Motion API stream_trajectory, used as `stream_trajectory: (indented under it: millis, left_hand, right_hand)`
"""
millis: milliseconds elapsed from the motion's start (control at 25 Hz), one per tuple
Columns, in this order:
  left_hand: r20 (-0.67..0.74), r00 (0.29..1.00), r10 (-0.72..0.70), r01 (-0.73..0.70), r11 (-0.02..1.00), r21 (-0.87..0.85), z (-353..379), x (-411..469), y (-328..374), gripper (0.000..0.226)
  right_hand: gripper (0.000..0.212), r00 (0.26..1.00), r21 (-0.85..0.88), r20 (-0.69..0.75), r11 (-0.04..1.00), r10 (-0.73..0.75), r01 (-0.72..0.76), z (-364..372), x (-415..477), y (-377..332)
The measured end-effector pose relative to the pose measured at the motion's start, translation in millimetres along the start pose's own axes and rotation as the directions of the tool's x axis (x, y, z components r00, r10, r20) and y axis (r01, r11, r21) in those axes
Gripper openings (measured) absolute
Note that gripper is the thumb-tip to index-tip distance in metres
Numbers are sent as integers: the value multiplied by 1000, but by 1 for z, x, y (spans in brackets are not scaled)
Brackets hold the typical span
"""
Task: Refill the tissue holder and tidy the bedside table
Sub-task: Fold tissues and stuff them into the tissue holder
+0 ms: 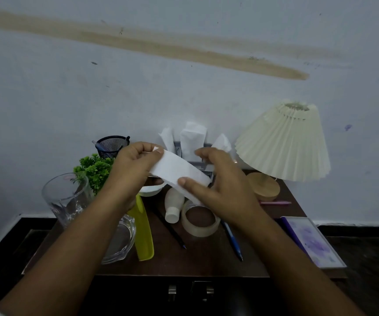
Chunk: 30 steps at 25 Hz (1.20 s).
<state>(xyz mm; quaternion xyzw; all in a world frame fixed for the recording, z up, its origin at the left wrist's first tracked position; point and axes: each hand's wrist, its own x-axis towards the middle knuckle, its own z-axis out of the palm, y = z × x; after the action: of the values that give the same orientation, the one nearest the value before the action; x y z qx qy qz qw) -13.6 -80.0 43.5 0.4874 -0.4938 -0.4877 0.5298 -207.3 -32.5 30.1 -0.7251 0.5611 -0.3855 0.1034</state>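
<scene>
Both hands are raised above the middle of the bedside table, and between them they hold one folded white tissue: the left hand pinches its upper end between thumb and fingers, and the right hand grips its lower end with the thumb pressed on top. The tissue slants down from left to right, clear of the tabletop. Behind the hands, at the back edge of the table against the wall, stands one grey tissue holder with three white tissues sticking up out of it. At the back right corner stands one lamp with a pleated cream shade and a round wooden base. Near the back left corner are one black mesh pen cup and one small green plant. Along the left edge stand two clear glass pieces, a tall jug and a low dish in front of it, with one yellow comb just beside the dish. In the middle lie one white bottle on its side, one roll of tape, one black pen and one blue pen. One pink pen lies near the lamp base, and one purple notebook sits at the front right corner, overhanging the right edge
</scene>
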Motion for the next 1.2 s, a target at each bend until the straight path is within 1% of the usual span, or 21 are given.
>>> stream_trajectory:
  millis: [40, 80, 120, 160, 240, 280, 320, 360, 400, 440, 520, 600, 720, 800, 840, 920, 1000, 1080, 1200]
  left_hand:
    - [13, 998, -68, 69, 996, -51, 5, -2, 0, 10]
    - [48, 990, -134, 139, 984, -109, 10, -4, 1, 12]
    - [92, 979, -184, 197, 966, -168, 14, -7, 3, 15]
    - [129, 970, -204, 229, 948, -220, 18, -8, 4, 19]
    - [160, 973, -165, 207, 935, -289, 20, -8, 5, 18]
    - [149, 982, -115, 154, 947, -283, 19, -6, 4, 18]
    - [129, 990, -53, 82, 970, -228, 17, -5, 3, 20]
    - [129, 992, 2, 16, 991, -134, 16, -3, 0, 24]
    - [159, 987, 31, -26, 999, -32, 16, -2, -3, 28]
    - [209, 977, 31, -42, 998, 48, 16, -1, -8, 28]
    - [282, 959, -5, -34, 990, 136, 18, 3, -16, 17]
    - [254, 967, 19, -62, 985, 162, 21, 10, -20, 10]
    - [138, 986, 95, -114, 985, 133, 24, 21, -22, 15]
    - [81, 987, 137, -147, 980, 136, 26, 26, -24, 21]
    - [67, 985, 161, -170, 973, 154, 27, 29, -26, 22]
    - [56, 974, 220, -227, 951, 211, 30, 35, -28, 20]
    - [71, 959, 275, -284, 927, 246, 31, 41, -29, 12]
    - [85, 946, 314, -325, 911, 254, 32, 45, -30, 9]
    - [73, 940, 332, -340, 914, 222, 34, 51, -29, 12]
  right_hand:
    - [68, 997, -13, 59, 999, -44, 45, 5, -3, -6]
    - [67, 989, 11, 130, 998, -69, 68, 11, -6, -11]
    - [61, 980, 42, 183, 997, -75, 69, 17, -7, -11]
    - [52, 977, 55, 206, 998, -54, 44, 21, -8, -11]
    - [33, 985, 64, 162, 996, 59, -70, 25, -4, -2]
    - [27, 982, 108, 135, 983, 131, -146, 25, -1, 4]
    - [23, 972, 191, 123, 957, 199, -220, 23, 1, 8]
    - [22, 960, 293, 128, 915, 250, -277, 21, 4, 10]
    - [22, 949, 387, 143, 867, 279, -314, 19, 7, 13]
    - [23, 944, 455, 160, 827, 289, -330, 18, 10, 16]
    - [27, 941, 523, 186, 782, 284, -339, 18, 14, 19]
    - [29, 944, 531, 138, 782, 301, -326, 21, 18, 22]
    - [26, 943, 503, -23, 819, 332, -275, 19, 23, 27]
    - [24, 951, 424, -127, 882, 283, -206, 15, 28, 29]
    - [22, 955, 371, -154, 911, 252, -181, 13, 31, 31]
    - [22, 966, 311, -135, 935, 221, -170, 10, 37, 33]
    - [20, 969, 307, -69, 930, 236, -204, 10, 42, 35]
    - [19, 970, 309, -14, 924, 242, -226, 10, 47, 38]
    - [20, 968, 323, 49, 913, 246, -248, 10, 51, 42]
